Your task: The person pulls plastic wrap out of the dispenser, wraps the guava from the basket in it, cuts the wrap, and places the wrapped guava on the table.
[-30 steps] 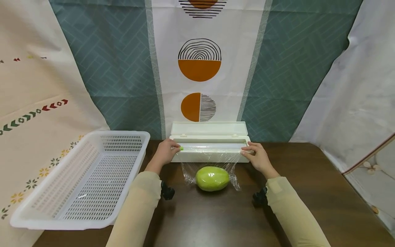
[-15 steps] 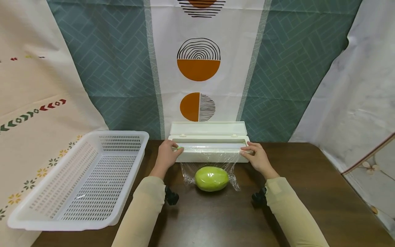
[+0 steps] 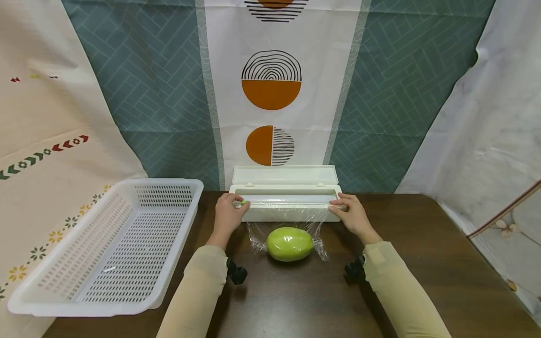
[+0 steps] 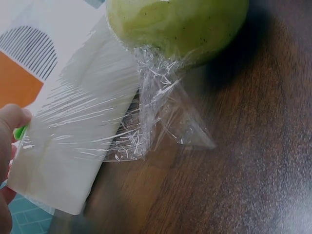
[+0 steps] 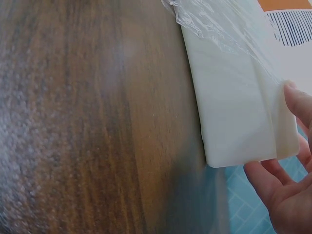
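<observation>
A long white plastic wrap dispenser [image 3: 287,215] stands at the back of the table, its lid [image 3: 285,175] raised and a roll [image 3: 289,199] inside. Clear plastic wrap [image 4: 146,107] runs from its front edge down to a green oval fruit [image 3: 289,244], bunching up at the fruit's ends. My left hand [image 3: 228,213] grips the dispenser's left end, thumb at a small green slider [image 4: 19,132] on the front edge. At the right end, my right hand [image 3: 351,213] holds the corner, with the thumb and fingers around it in the right wrist view.
A large white perforated basket [image 3: 158,281] stands to the left, close to my left sleeve [image 3: 194,291]. Patterned cloth [image 3: 177,94] hangs right behind the dispenser. Dark wooden table [image 3: 296,300] surface lies in front of the fruit and on the right.
My left hand has moved slightly right and around the dispenser's left end, its thumb now over the green slider. The right hand, fruit and dispenser have stayed in place.
</observation>
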The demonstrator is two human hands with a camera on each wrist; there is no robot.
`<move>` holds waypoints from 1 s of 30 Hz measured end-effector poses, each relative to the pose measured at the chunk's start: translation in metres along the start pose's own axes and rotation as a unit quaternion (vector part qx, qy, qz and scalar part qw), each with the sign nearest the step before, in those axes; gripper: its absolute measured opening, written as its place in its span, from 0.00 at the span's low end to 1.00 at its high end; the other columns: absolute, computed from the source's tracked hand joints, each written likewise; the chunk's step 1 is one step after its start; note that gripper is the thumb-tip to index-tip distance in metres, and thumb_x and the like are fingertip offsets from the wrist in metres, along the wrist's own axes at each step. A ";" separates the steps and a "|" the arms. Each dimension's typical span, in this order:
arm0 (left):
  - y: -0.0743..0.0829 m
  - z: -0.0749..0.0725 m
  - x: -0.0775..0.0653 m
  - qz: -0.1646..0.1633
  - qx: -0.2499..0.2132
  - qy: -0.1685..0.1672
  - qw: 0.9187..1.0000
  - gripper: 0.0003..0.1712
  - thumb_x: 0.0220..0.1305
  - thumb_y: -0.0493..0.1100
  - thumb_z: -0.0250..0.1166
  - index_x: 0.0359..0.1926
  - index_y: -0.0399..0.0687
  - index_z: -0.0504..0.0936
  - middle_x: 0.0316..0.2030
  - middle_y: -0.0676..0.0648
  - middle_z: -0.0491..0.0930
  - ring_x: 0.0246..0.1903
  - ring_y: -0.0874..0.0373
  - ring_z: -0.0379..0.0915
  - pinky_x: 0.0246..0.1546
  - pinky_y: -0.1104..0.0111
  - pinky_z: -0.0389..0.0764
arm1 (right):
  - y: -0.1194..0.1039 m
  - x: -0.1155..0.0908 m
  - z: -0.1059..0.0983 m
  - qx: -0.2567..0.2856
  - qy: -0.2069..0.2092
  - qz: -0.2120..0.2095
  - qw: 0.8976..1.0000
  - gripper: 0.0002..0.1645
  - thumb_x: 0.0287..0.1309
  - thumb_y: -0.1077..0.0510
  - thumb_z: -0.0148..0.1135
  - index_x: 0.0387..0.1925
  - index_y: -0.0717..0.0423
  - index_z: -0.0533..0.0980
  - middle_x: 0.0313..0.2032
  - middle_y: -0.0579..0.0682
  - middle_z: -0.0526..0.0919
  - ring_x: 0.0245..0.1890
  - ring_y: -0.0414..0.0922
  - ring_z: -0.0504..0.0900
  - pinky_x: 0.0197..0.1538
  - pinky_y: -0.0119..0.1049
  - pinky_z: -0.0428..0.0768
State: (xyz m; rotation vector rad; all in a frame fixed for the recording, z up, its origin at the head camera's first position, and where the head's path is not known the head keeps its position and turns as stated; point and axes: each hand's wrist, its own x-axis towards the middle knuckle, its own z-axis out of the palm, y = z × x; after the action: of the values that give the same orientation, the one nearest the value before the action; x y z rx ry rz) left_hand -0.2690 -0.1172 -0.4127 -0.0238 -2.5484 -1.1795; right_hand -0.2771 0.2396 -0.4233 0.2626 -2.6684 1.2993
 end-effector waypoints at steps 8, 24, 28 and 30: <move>0.000 0.001 -0.002 0.000 -0.005 0.009 1.000 0.14 0.58 0.46 0.67 0.37 0.38 0.82 0.48 0.39 0.76 0.55 0.42 0.67 0.58 0.51 0.69 | 0.001 0.000 0.001 0.002 0.005 -0.002 1.000 0.20 0.58 0.57 0.64 0.48 0.67 0.79 0.63 0.64 0.65 0.64 0.61 0.62 0.63 0.56 0.65; -0.002 -0.002 -0.002 0.004 -0.023 0.022 0.999 0.14 0.58 0.44 0.68 0.37 0.36 0.82 0.47 0.38 0.77 0.54 0.41 0.69 0.56 0.52 0.72 | 0.000 0.001 0.000 -0.007 0.001 0.004 1.000 0.20 0.58 0.56 0.64 0.48 0.66 0.79 0.63 0.63 0.65 0.64 0.61 0.62 0.64 0.56 0.65; -0.004 -0.001 -0.002 0.011 -0.028 0.028 0.999 0.13 0.58 0.43 0.68 0.36 0.36 0.82 0.47 0.38 0.77 0.54 0.41 0.70 0.56 0.52 0.71 | 0.000 0.000 -0.001 -0.009 -0.003 0.008 1.000 0.20 0.59 0.56 0.63 0.49 0.66 0.79 0.64 0.63 0.64 0.65 0.61 0.61 0.63 0.56 0.65; -0.006 -0.001 -0.002 0.017 -0.031 0.033 0.999 0.13 0.57 0.43 0.68 0.35 0.35 0.82 0.46 0.37 0.78 0.53 0.41 0.70 0.55 0.52 0.71 | 0.000 0.000 -0.001 -0.009 -0.004 0.009 1.000 0.20 0.59 0.56 0.63 0.49 0.66 0.79 0.64 0.63 0.64 0.65 0.61 0.61 0.63 0.56 0.65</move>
State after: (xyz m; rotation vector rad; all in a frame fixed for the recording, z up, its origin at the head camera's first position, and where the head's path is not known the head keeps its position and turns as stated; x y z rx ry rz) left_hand -0.2683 -0.1212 -0.4170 -0.0417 -2.4442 -1.2246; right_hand -0.2770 0.2400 -0.4226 0.2411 -2.6939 1.2807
